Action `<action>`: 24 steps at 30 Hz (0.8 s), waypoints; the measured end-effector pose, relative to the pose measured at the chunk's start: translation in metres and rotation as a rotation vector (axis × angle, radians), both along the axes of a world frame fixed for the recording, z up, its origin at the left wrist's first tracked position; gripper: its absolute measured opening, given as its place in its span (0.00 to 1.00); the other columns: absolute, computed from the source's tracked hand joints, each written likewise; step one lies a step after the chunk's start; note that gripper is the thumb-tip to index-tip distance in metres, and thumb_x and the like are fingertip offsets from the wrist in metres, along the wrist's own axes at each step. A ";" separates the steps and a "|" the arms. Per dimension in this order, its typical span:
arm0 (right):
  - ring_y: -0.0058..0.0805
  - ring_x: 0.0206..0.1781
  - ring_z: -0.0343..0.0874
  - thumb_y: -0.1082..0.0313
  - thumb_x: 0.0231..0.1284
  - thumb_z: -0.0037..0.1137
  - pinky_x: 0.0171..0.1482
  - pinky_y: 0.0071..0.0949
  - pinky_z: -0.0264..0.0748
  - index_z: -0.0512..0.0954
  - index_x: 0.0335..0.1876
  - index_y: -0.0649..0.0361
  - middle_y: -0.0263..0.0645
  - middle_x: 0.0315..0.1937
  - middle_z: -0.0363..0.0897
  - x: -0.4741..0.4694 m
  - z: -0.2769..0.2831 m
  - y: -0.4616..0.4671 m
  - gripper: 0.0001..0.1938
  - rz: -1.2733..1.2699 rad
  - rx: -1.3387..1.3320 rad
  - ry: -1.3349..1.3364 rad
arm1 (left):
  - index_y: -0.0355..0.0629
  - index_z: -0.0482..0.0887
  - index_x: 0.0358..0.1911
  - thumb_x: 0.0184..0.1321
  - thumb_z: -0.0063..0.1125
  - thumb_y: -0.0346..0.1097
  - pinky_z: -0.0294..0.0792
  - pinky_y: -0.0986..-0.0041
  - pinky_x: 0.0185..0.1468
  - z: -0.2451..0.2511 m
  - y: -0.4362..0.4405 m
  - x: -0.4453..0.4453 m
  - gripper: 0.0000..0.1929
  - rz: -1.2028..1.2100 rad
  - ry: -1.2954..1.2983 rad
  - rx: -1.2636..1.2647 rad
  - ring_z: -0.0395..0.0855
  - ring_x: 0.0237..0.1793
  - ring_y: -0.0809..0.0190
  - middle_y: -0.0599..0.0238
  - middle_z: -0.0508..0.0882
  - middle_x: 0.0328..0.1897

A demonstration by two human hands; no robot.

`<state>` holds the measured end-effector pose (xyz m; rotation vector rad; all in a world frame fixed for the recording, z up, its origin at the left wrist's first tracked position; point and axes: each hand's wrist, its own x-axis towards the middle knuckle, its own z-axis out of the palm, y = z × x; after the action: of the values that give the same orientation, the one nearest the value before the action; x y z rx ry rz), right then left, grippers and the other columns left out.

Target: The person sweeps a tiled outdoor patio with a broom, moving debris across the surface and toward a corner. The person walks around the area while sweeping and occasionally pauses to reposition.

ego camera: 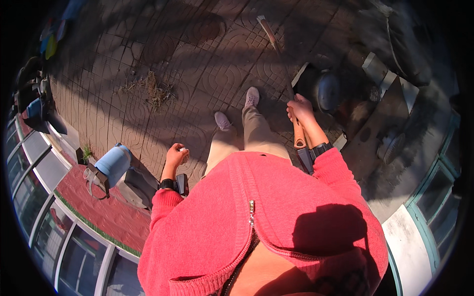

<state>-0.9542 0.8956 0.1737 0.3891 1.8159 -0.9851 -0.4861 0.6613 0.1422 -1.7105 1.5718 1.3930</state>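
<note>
My right hand (300, 108) grips a long brown handle (286, 70), whose near end is a hollow orange-brown grip with a hole. The far end of this tool rests near the paving and has a pale tip, too small to identify. At the left of my body, my left hand (177, 154) is closed around a small whitish crumpled thing (184, 150), mostly hidden by the fingers. Ahead on the paving lies a small heap of dry straw and twigs (157, 88), apart from the tool.
A light-blue container (114, 162) stands at the left near a stone block (139, 187). To the right are a round metal vessel (328, 91), boards (389, 79) and a teal-framed window (433, 188). Patterned paving (222, 74) lies ahead, partly shaded.
</note>
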 end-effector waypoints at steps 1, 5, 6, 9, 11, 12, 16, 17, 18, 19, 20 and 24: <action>0.27 0.15 0.73 0.72 0.53 0.54 0.18 0.29 0.71 0.72 0.42 0.62 0.36 0.20 0.73 -0.013 -0.013 -0.001 0.11 0.082 0.022 0.041 | 0.35 0.80 0.43 0.49 0.66 0.35 0.74 0.73 0.41 0.001 0.005 0.011 0.18 0.055 -0.053 0.067 0.83 0.36 0.63 0.59 0.85 0.36; 0.38 0.30 0.85 0.61 0.51 0.50 0.33 0.34 0.79 0.82 0.22 0.64 0.47 0.26 0.84 -0.066 -0.079 -0.032 0.15 0.683 0.421 0.285 | 0.35 0.80 0.43 0.48 0.67 0.36 0.74 0.73 0.41 0.009 0.024 0.050 0.19 0.041 -0.004 0.012 0.83 0.36 0.64 0.60 0.85 0.35; 0.40 0.31 0.85 0.62 0.51 0.49 0.35 0.34 0.79 0.82 0.23 0.64 0.47 0.26 0.84 -0.066 -0.092 -0.043 0.14 0.667 0.447 0.250 | 0.36 0.80 0.43 0.48 0.67 0.37 0.74 0.73 0.41 0.008 0.027 0.059 0.19 0.059 -0.026 0.011 0.83 0.36 0.64 0.60 0.85 0.35; 0.42 0.35 0.85 0.65 0.51 0.49 0.39 0.34 0.79 0.84 0.26 0.62 0.47 0.27 0.84 -0.025 -0.112 -0.059 0.12 1.013 0.355 0.312 | 0.37 0.80 0.43 0.48 0.67 0.37 0.74 0.72 0.41 0.003 0.037 0.090 0.19 0.084 -0.019 -0.002 0.83 0.36 0.64 0.60 0.85 0.35; 0.43 0.39 0.85 0.67 0.49 0.50 0.44 0.36 0.79 0.84 0.29 0.64 0.49 0.30 0.84 0.011 -0.106 -0.059 0.11 0.969 0.393 0.253 | 0.38 0.81 0.43 0.48 0.67 0.37 0.74 0.72 0.41 -0.003 0.041 0.106 0.19 0.104 -0.023 -0.005 0.83 0.36 0.64 0.60 0.85 0.35; 0.43 0.36 0.85 0.67 0.47 0.53 0.44 0.37 0.80 0.83 0.27 0.65 0.51 0.28 0.84 0.037 -0.100 -0.054 0.10 0.859 0.429 0.266 | 0.38 0.81 0.43 0.48 0.67 0.37 0.74 0.72 0.42 -0.003 0.043 0.114 0.19 0.091 0.002 -0.020 0.83 0.36 0.63 0.60 0.85 0.35; 0.36 0.21 0.79 0.70 0.52 0.52 0.25 0.35 0.76 0.72 0.44 0.67 0.44 0.23 0.79 0.092 -0.056 -0.030 0.14 0.446 0.118 0.036 | 0.39 0.81 0.43 0.47 0.67 0.38 0.74 0.72 0.43 -0.002 0.045 0.124 0.19 0.084 -0.015 -0.028 0.83 0.36 0.63 0.59 0.85 0.36; 0.32 0.17 0.76 0.70 0.54 0.52 0.21 0.33 0.74 0.72 0.44 0.64 0.41 0.22 0.76 0.095 -0.044 -0.027 0.13 0.242 0.013 -0.088 | 0.39 0.81 0.43 0.46 0.67 0.38 0.74 0.72 0.43 -0.001 0.044 0.124 0.19 0.074 -0.023 -0.044 0.83 0.36 0.63 0.59 0.85 0.36; 0.30 0.17 0.74 0.70 0.54 0.52 0.19 0.31 0.72 0.72 0.43 0.63 0.40 0.21 0.75 0.098 -0.031 -0.024 0.11 0.145 -0.055 -0.116 | 0.39 0.81 0.43 0.46 0.67 0.38 0.74 0.72 0.43 0.001 0.043 0.122 0.20 0.081 -0.009 -0.037 0.84 0.37 0.63 0.59 0.85 0.36; 0.28 0.16 0.73 0.71 0.55 0.51 0.18 0.30 0.70 0.72 0.42 0.61 0.38 0.21 0.74 0.099 -0.020 -0.021 0.10 0.059 -0.082 -0.137 | 0.38 0.81 0.43 0.46 0.67 0.39 0.74 0.71 0.44 0.002 0.042 0.120 0.20 0.102 -0.006 -0.018 0.84 0.37 0.62 0.59 0.85 0.37; 0.26 0.15 0.71 0.71 0.56 0.51 0.17 0.28 0.69 0.72 0.41 0.60 0.37 0.21 0.73 0.098 -0.011 -0.023 0.08 -0.022 -0.086 -0.142 | 0.38 0.81 0.43 0.46 0.67 0.39 0.74 0.71 0.45 0.003 0.038 0.117 0.20 0.152 -0.035 0.036 0.84 0.38 0.62 0.59 0.86 0.37; 0.28 0.15 0.72 0.68 0.57 0.53 0.16 0.27 0.69 0.72 0.36 0.61 0.38 0.19 0.73 0.081 -0.007 -0.042 0.07 0.082 -0.081 -0.024 | 0.38 0.82 0.44 0.47 0.67 0.41 0.74 0.70 0.47 0.011 0.034 0.107 0.21 0.011 -0.009 -0.104 0.84 0.41 0.60 0.58 0.86 0.39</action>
<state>-0.8728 0.8539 0.1666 0.2731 1.7502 -0.9892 -0.3788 0.6953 0.1531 -1.7850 1.6589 1.3279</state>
